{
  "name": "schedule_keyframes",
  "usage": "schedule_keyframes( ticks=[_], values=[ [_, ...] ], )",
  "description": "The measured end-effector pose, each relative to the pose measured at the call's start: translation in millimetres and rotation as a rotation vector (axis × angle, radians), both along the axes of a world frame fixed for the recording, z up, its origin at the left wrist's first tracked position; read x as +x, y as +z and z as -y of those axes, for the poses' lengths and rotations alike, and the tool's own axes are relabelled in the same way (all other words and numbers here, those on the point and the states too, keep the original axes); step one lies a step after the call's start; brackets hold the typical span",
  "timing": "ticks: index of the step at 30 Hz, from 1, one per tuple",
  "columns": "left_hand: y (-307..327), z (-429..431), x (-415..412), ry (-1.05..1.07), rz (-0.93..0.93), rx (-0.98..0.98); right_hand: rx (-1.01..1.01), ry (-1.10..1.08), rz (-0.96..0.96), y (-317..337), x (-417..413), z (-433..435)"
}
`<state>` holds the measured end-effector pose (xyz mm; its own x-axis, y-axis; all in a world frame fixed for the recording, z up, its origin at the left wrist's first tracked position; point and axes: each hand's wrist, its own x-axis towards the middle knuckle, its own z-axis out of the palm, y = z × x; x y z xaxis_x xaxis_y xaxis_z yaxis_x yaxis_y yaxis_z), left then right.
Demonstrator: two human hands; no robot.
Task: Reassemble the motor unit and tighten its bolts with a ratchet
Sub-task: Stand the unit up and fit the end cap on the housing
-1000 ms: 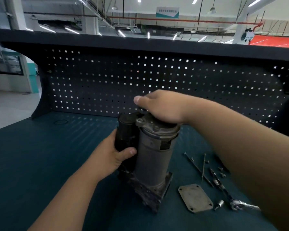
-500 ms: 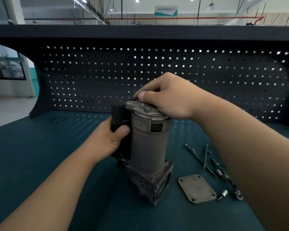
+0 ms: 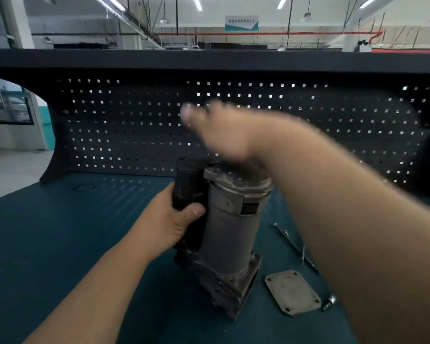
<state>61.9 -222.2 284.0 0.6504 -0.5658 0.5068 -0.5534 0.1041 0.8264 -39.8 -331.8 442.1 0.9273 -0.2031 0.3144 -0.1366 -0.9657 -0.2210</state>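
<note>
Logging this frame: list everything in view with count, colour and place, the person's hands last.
motor unit: one, grey body with a black cylinder at its side, upright mid-bench
cover plate: one, grey, flat on the bench, right of the motor's base
long bolts: two visible, silver, lying behind the plate, partly hidden by the right arm
socket: one, silver, by the plate's right corner
ring: one, dark, far left of the bench
bench: one, teal top
pegboard: one, dark, behind the bench
left hand: grips the black cylinder
right hand: above the motor's top, motion-blurred, fingers unclear
</note>
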Motion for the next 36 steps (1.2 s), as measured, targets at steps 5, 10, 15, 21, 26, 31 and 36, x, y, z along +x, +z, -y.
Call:
schedule_keyframes(
  ticks=[5, 10, 15, 21, 26, 31, 36],
  values=[
    [2.4, -5.1, -5.3, 0.035, 0.026, 0.041, 0.175, -0.046, -0.114, -33.0, 6.8, -8.5],
    [4.8, -6.9, -11.6, 0.010, 0.000, 0.019, 0.050, -0.032, -0.165, -18.6, 3.7, -10.4],
    [1.8, 0.0, -7.9, -0.005, -0.041, 0.042, 0.037, -0.037, 0.191, 21.3, 5.7, 8.8],
    [1.0, -8.3, -7.8, 0.005, -0.041, 0.041, 0.103, -0.126, -0.001, -45.2, 13.1, 5.7],
    [2.4, -9.8, -10.2, 0.050, -0.022, 0.091, 0.005, -0.110, 0.044, -46.5, 6.0, -2.0],
    [4.5, -9.6, -14.2, 0.044, -0.038, 0.062, -0.055, -0.024, 0.225, 15.9, -5.3, 0.8],
    [2.1, -8.8, -10.9, 0.020, -0.038, 0.044, 0.388, -0.233, 0.189, -41.8, 29.6, -9.5]
  ],
)
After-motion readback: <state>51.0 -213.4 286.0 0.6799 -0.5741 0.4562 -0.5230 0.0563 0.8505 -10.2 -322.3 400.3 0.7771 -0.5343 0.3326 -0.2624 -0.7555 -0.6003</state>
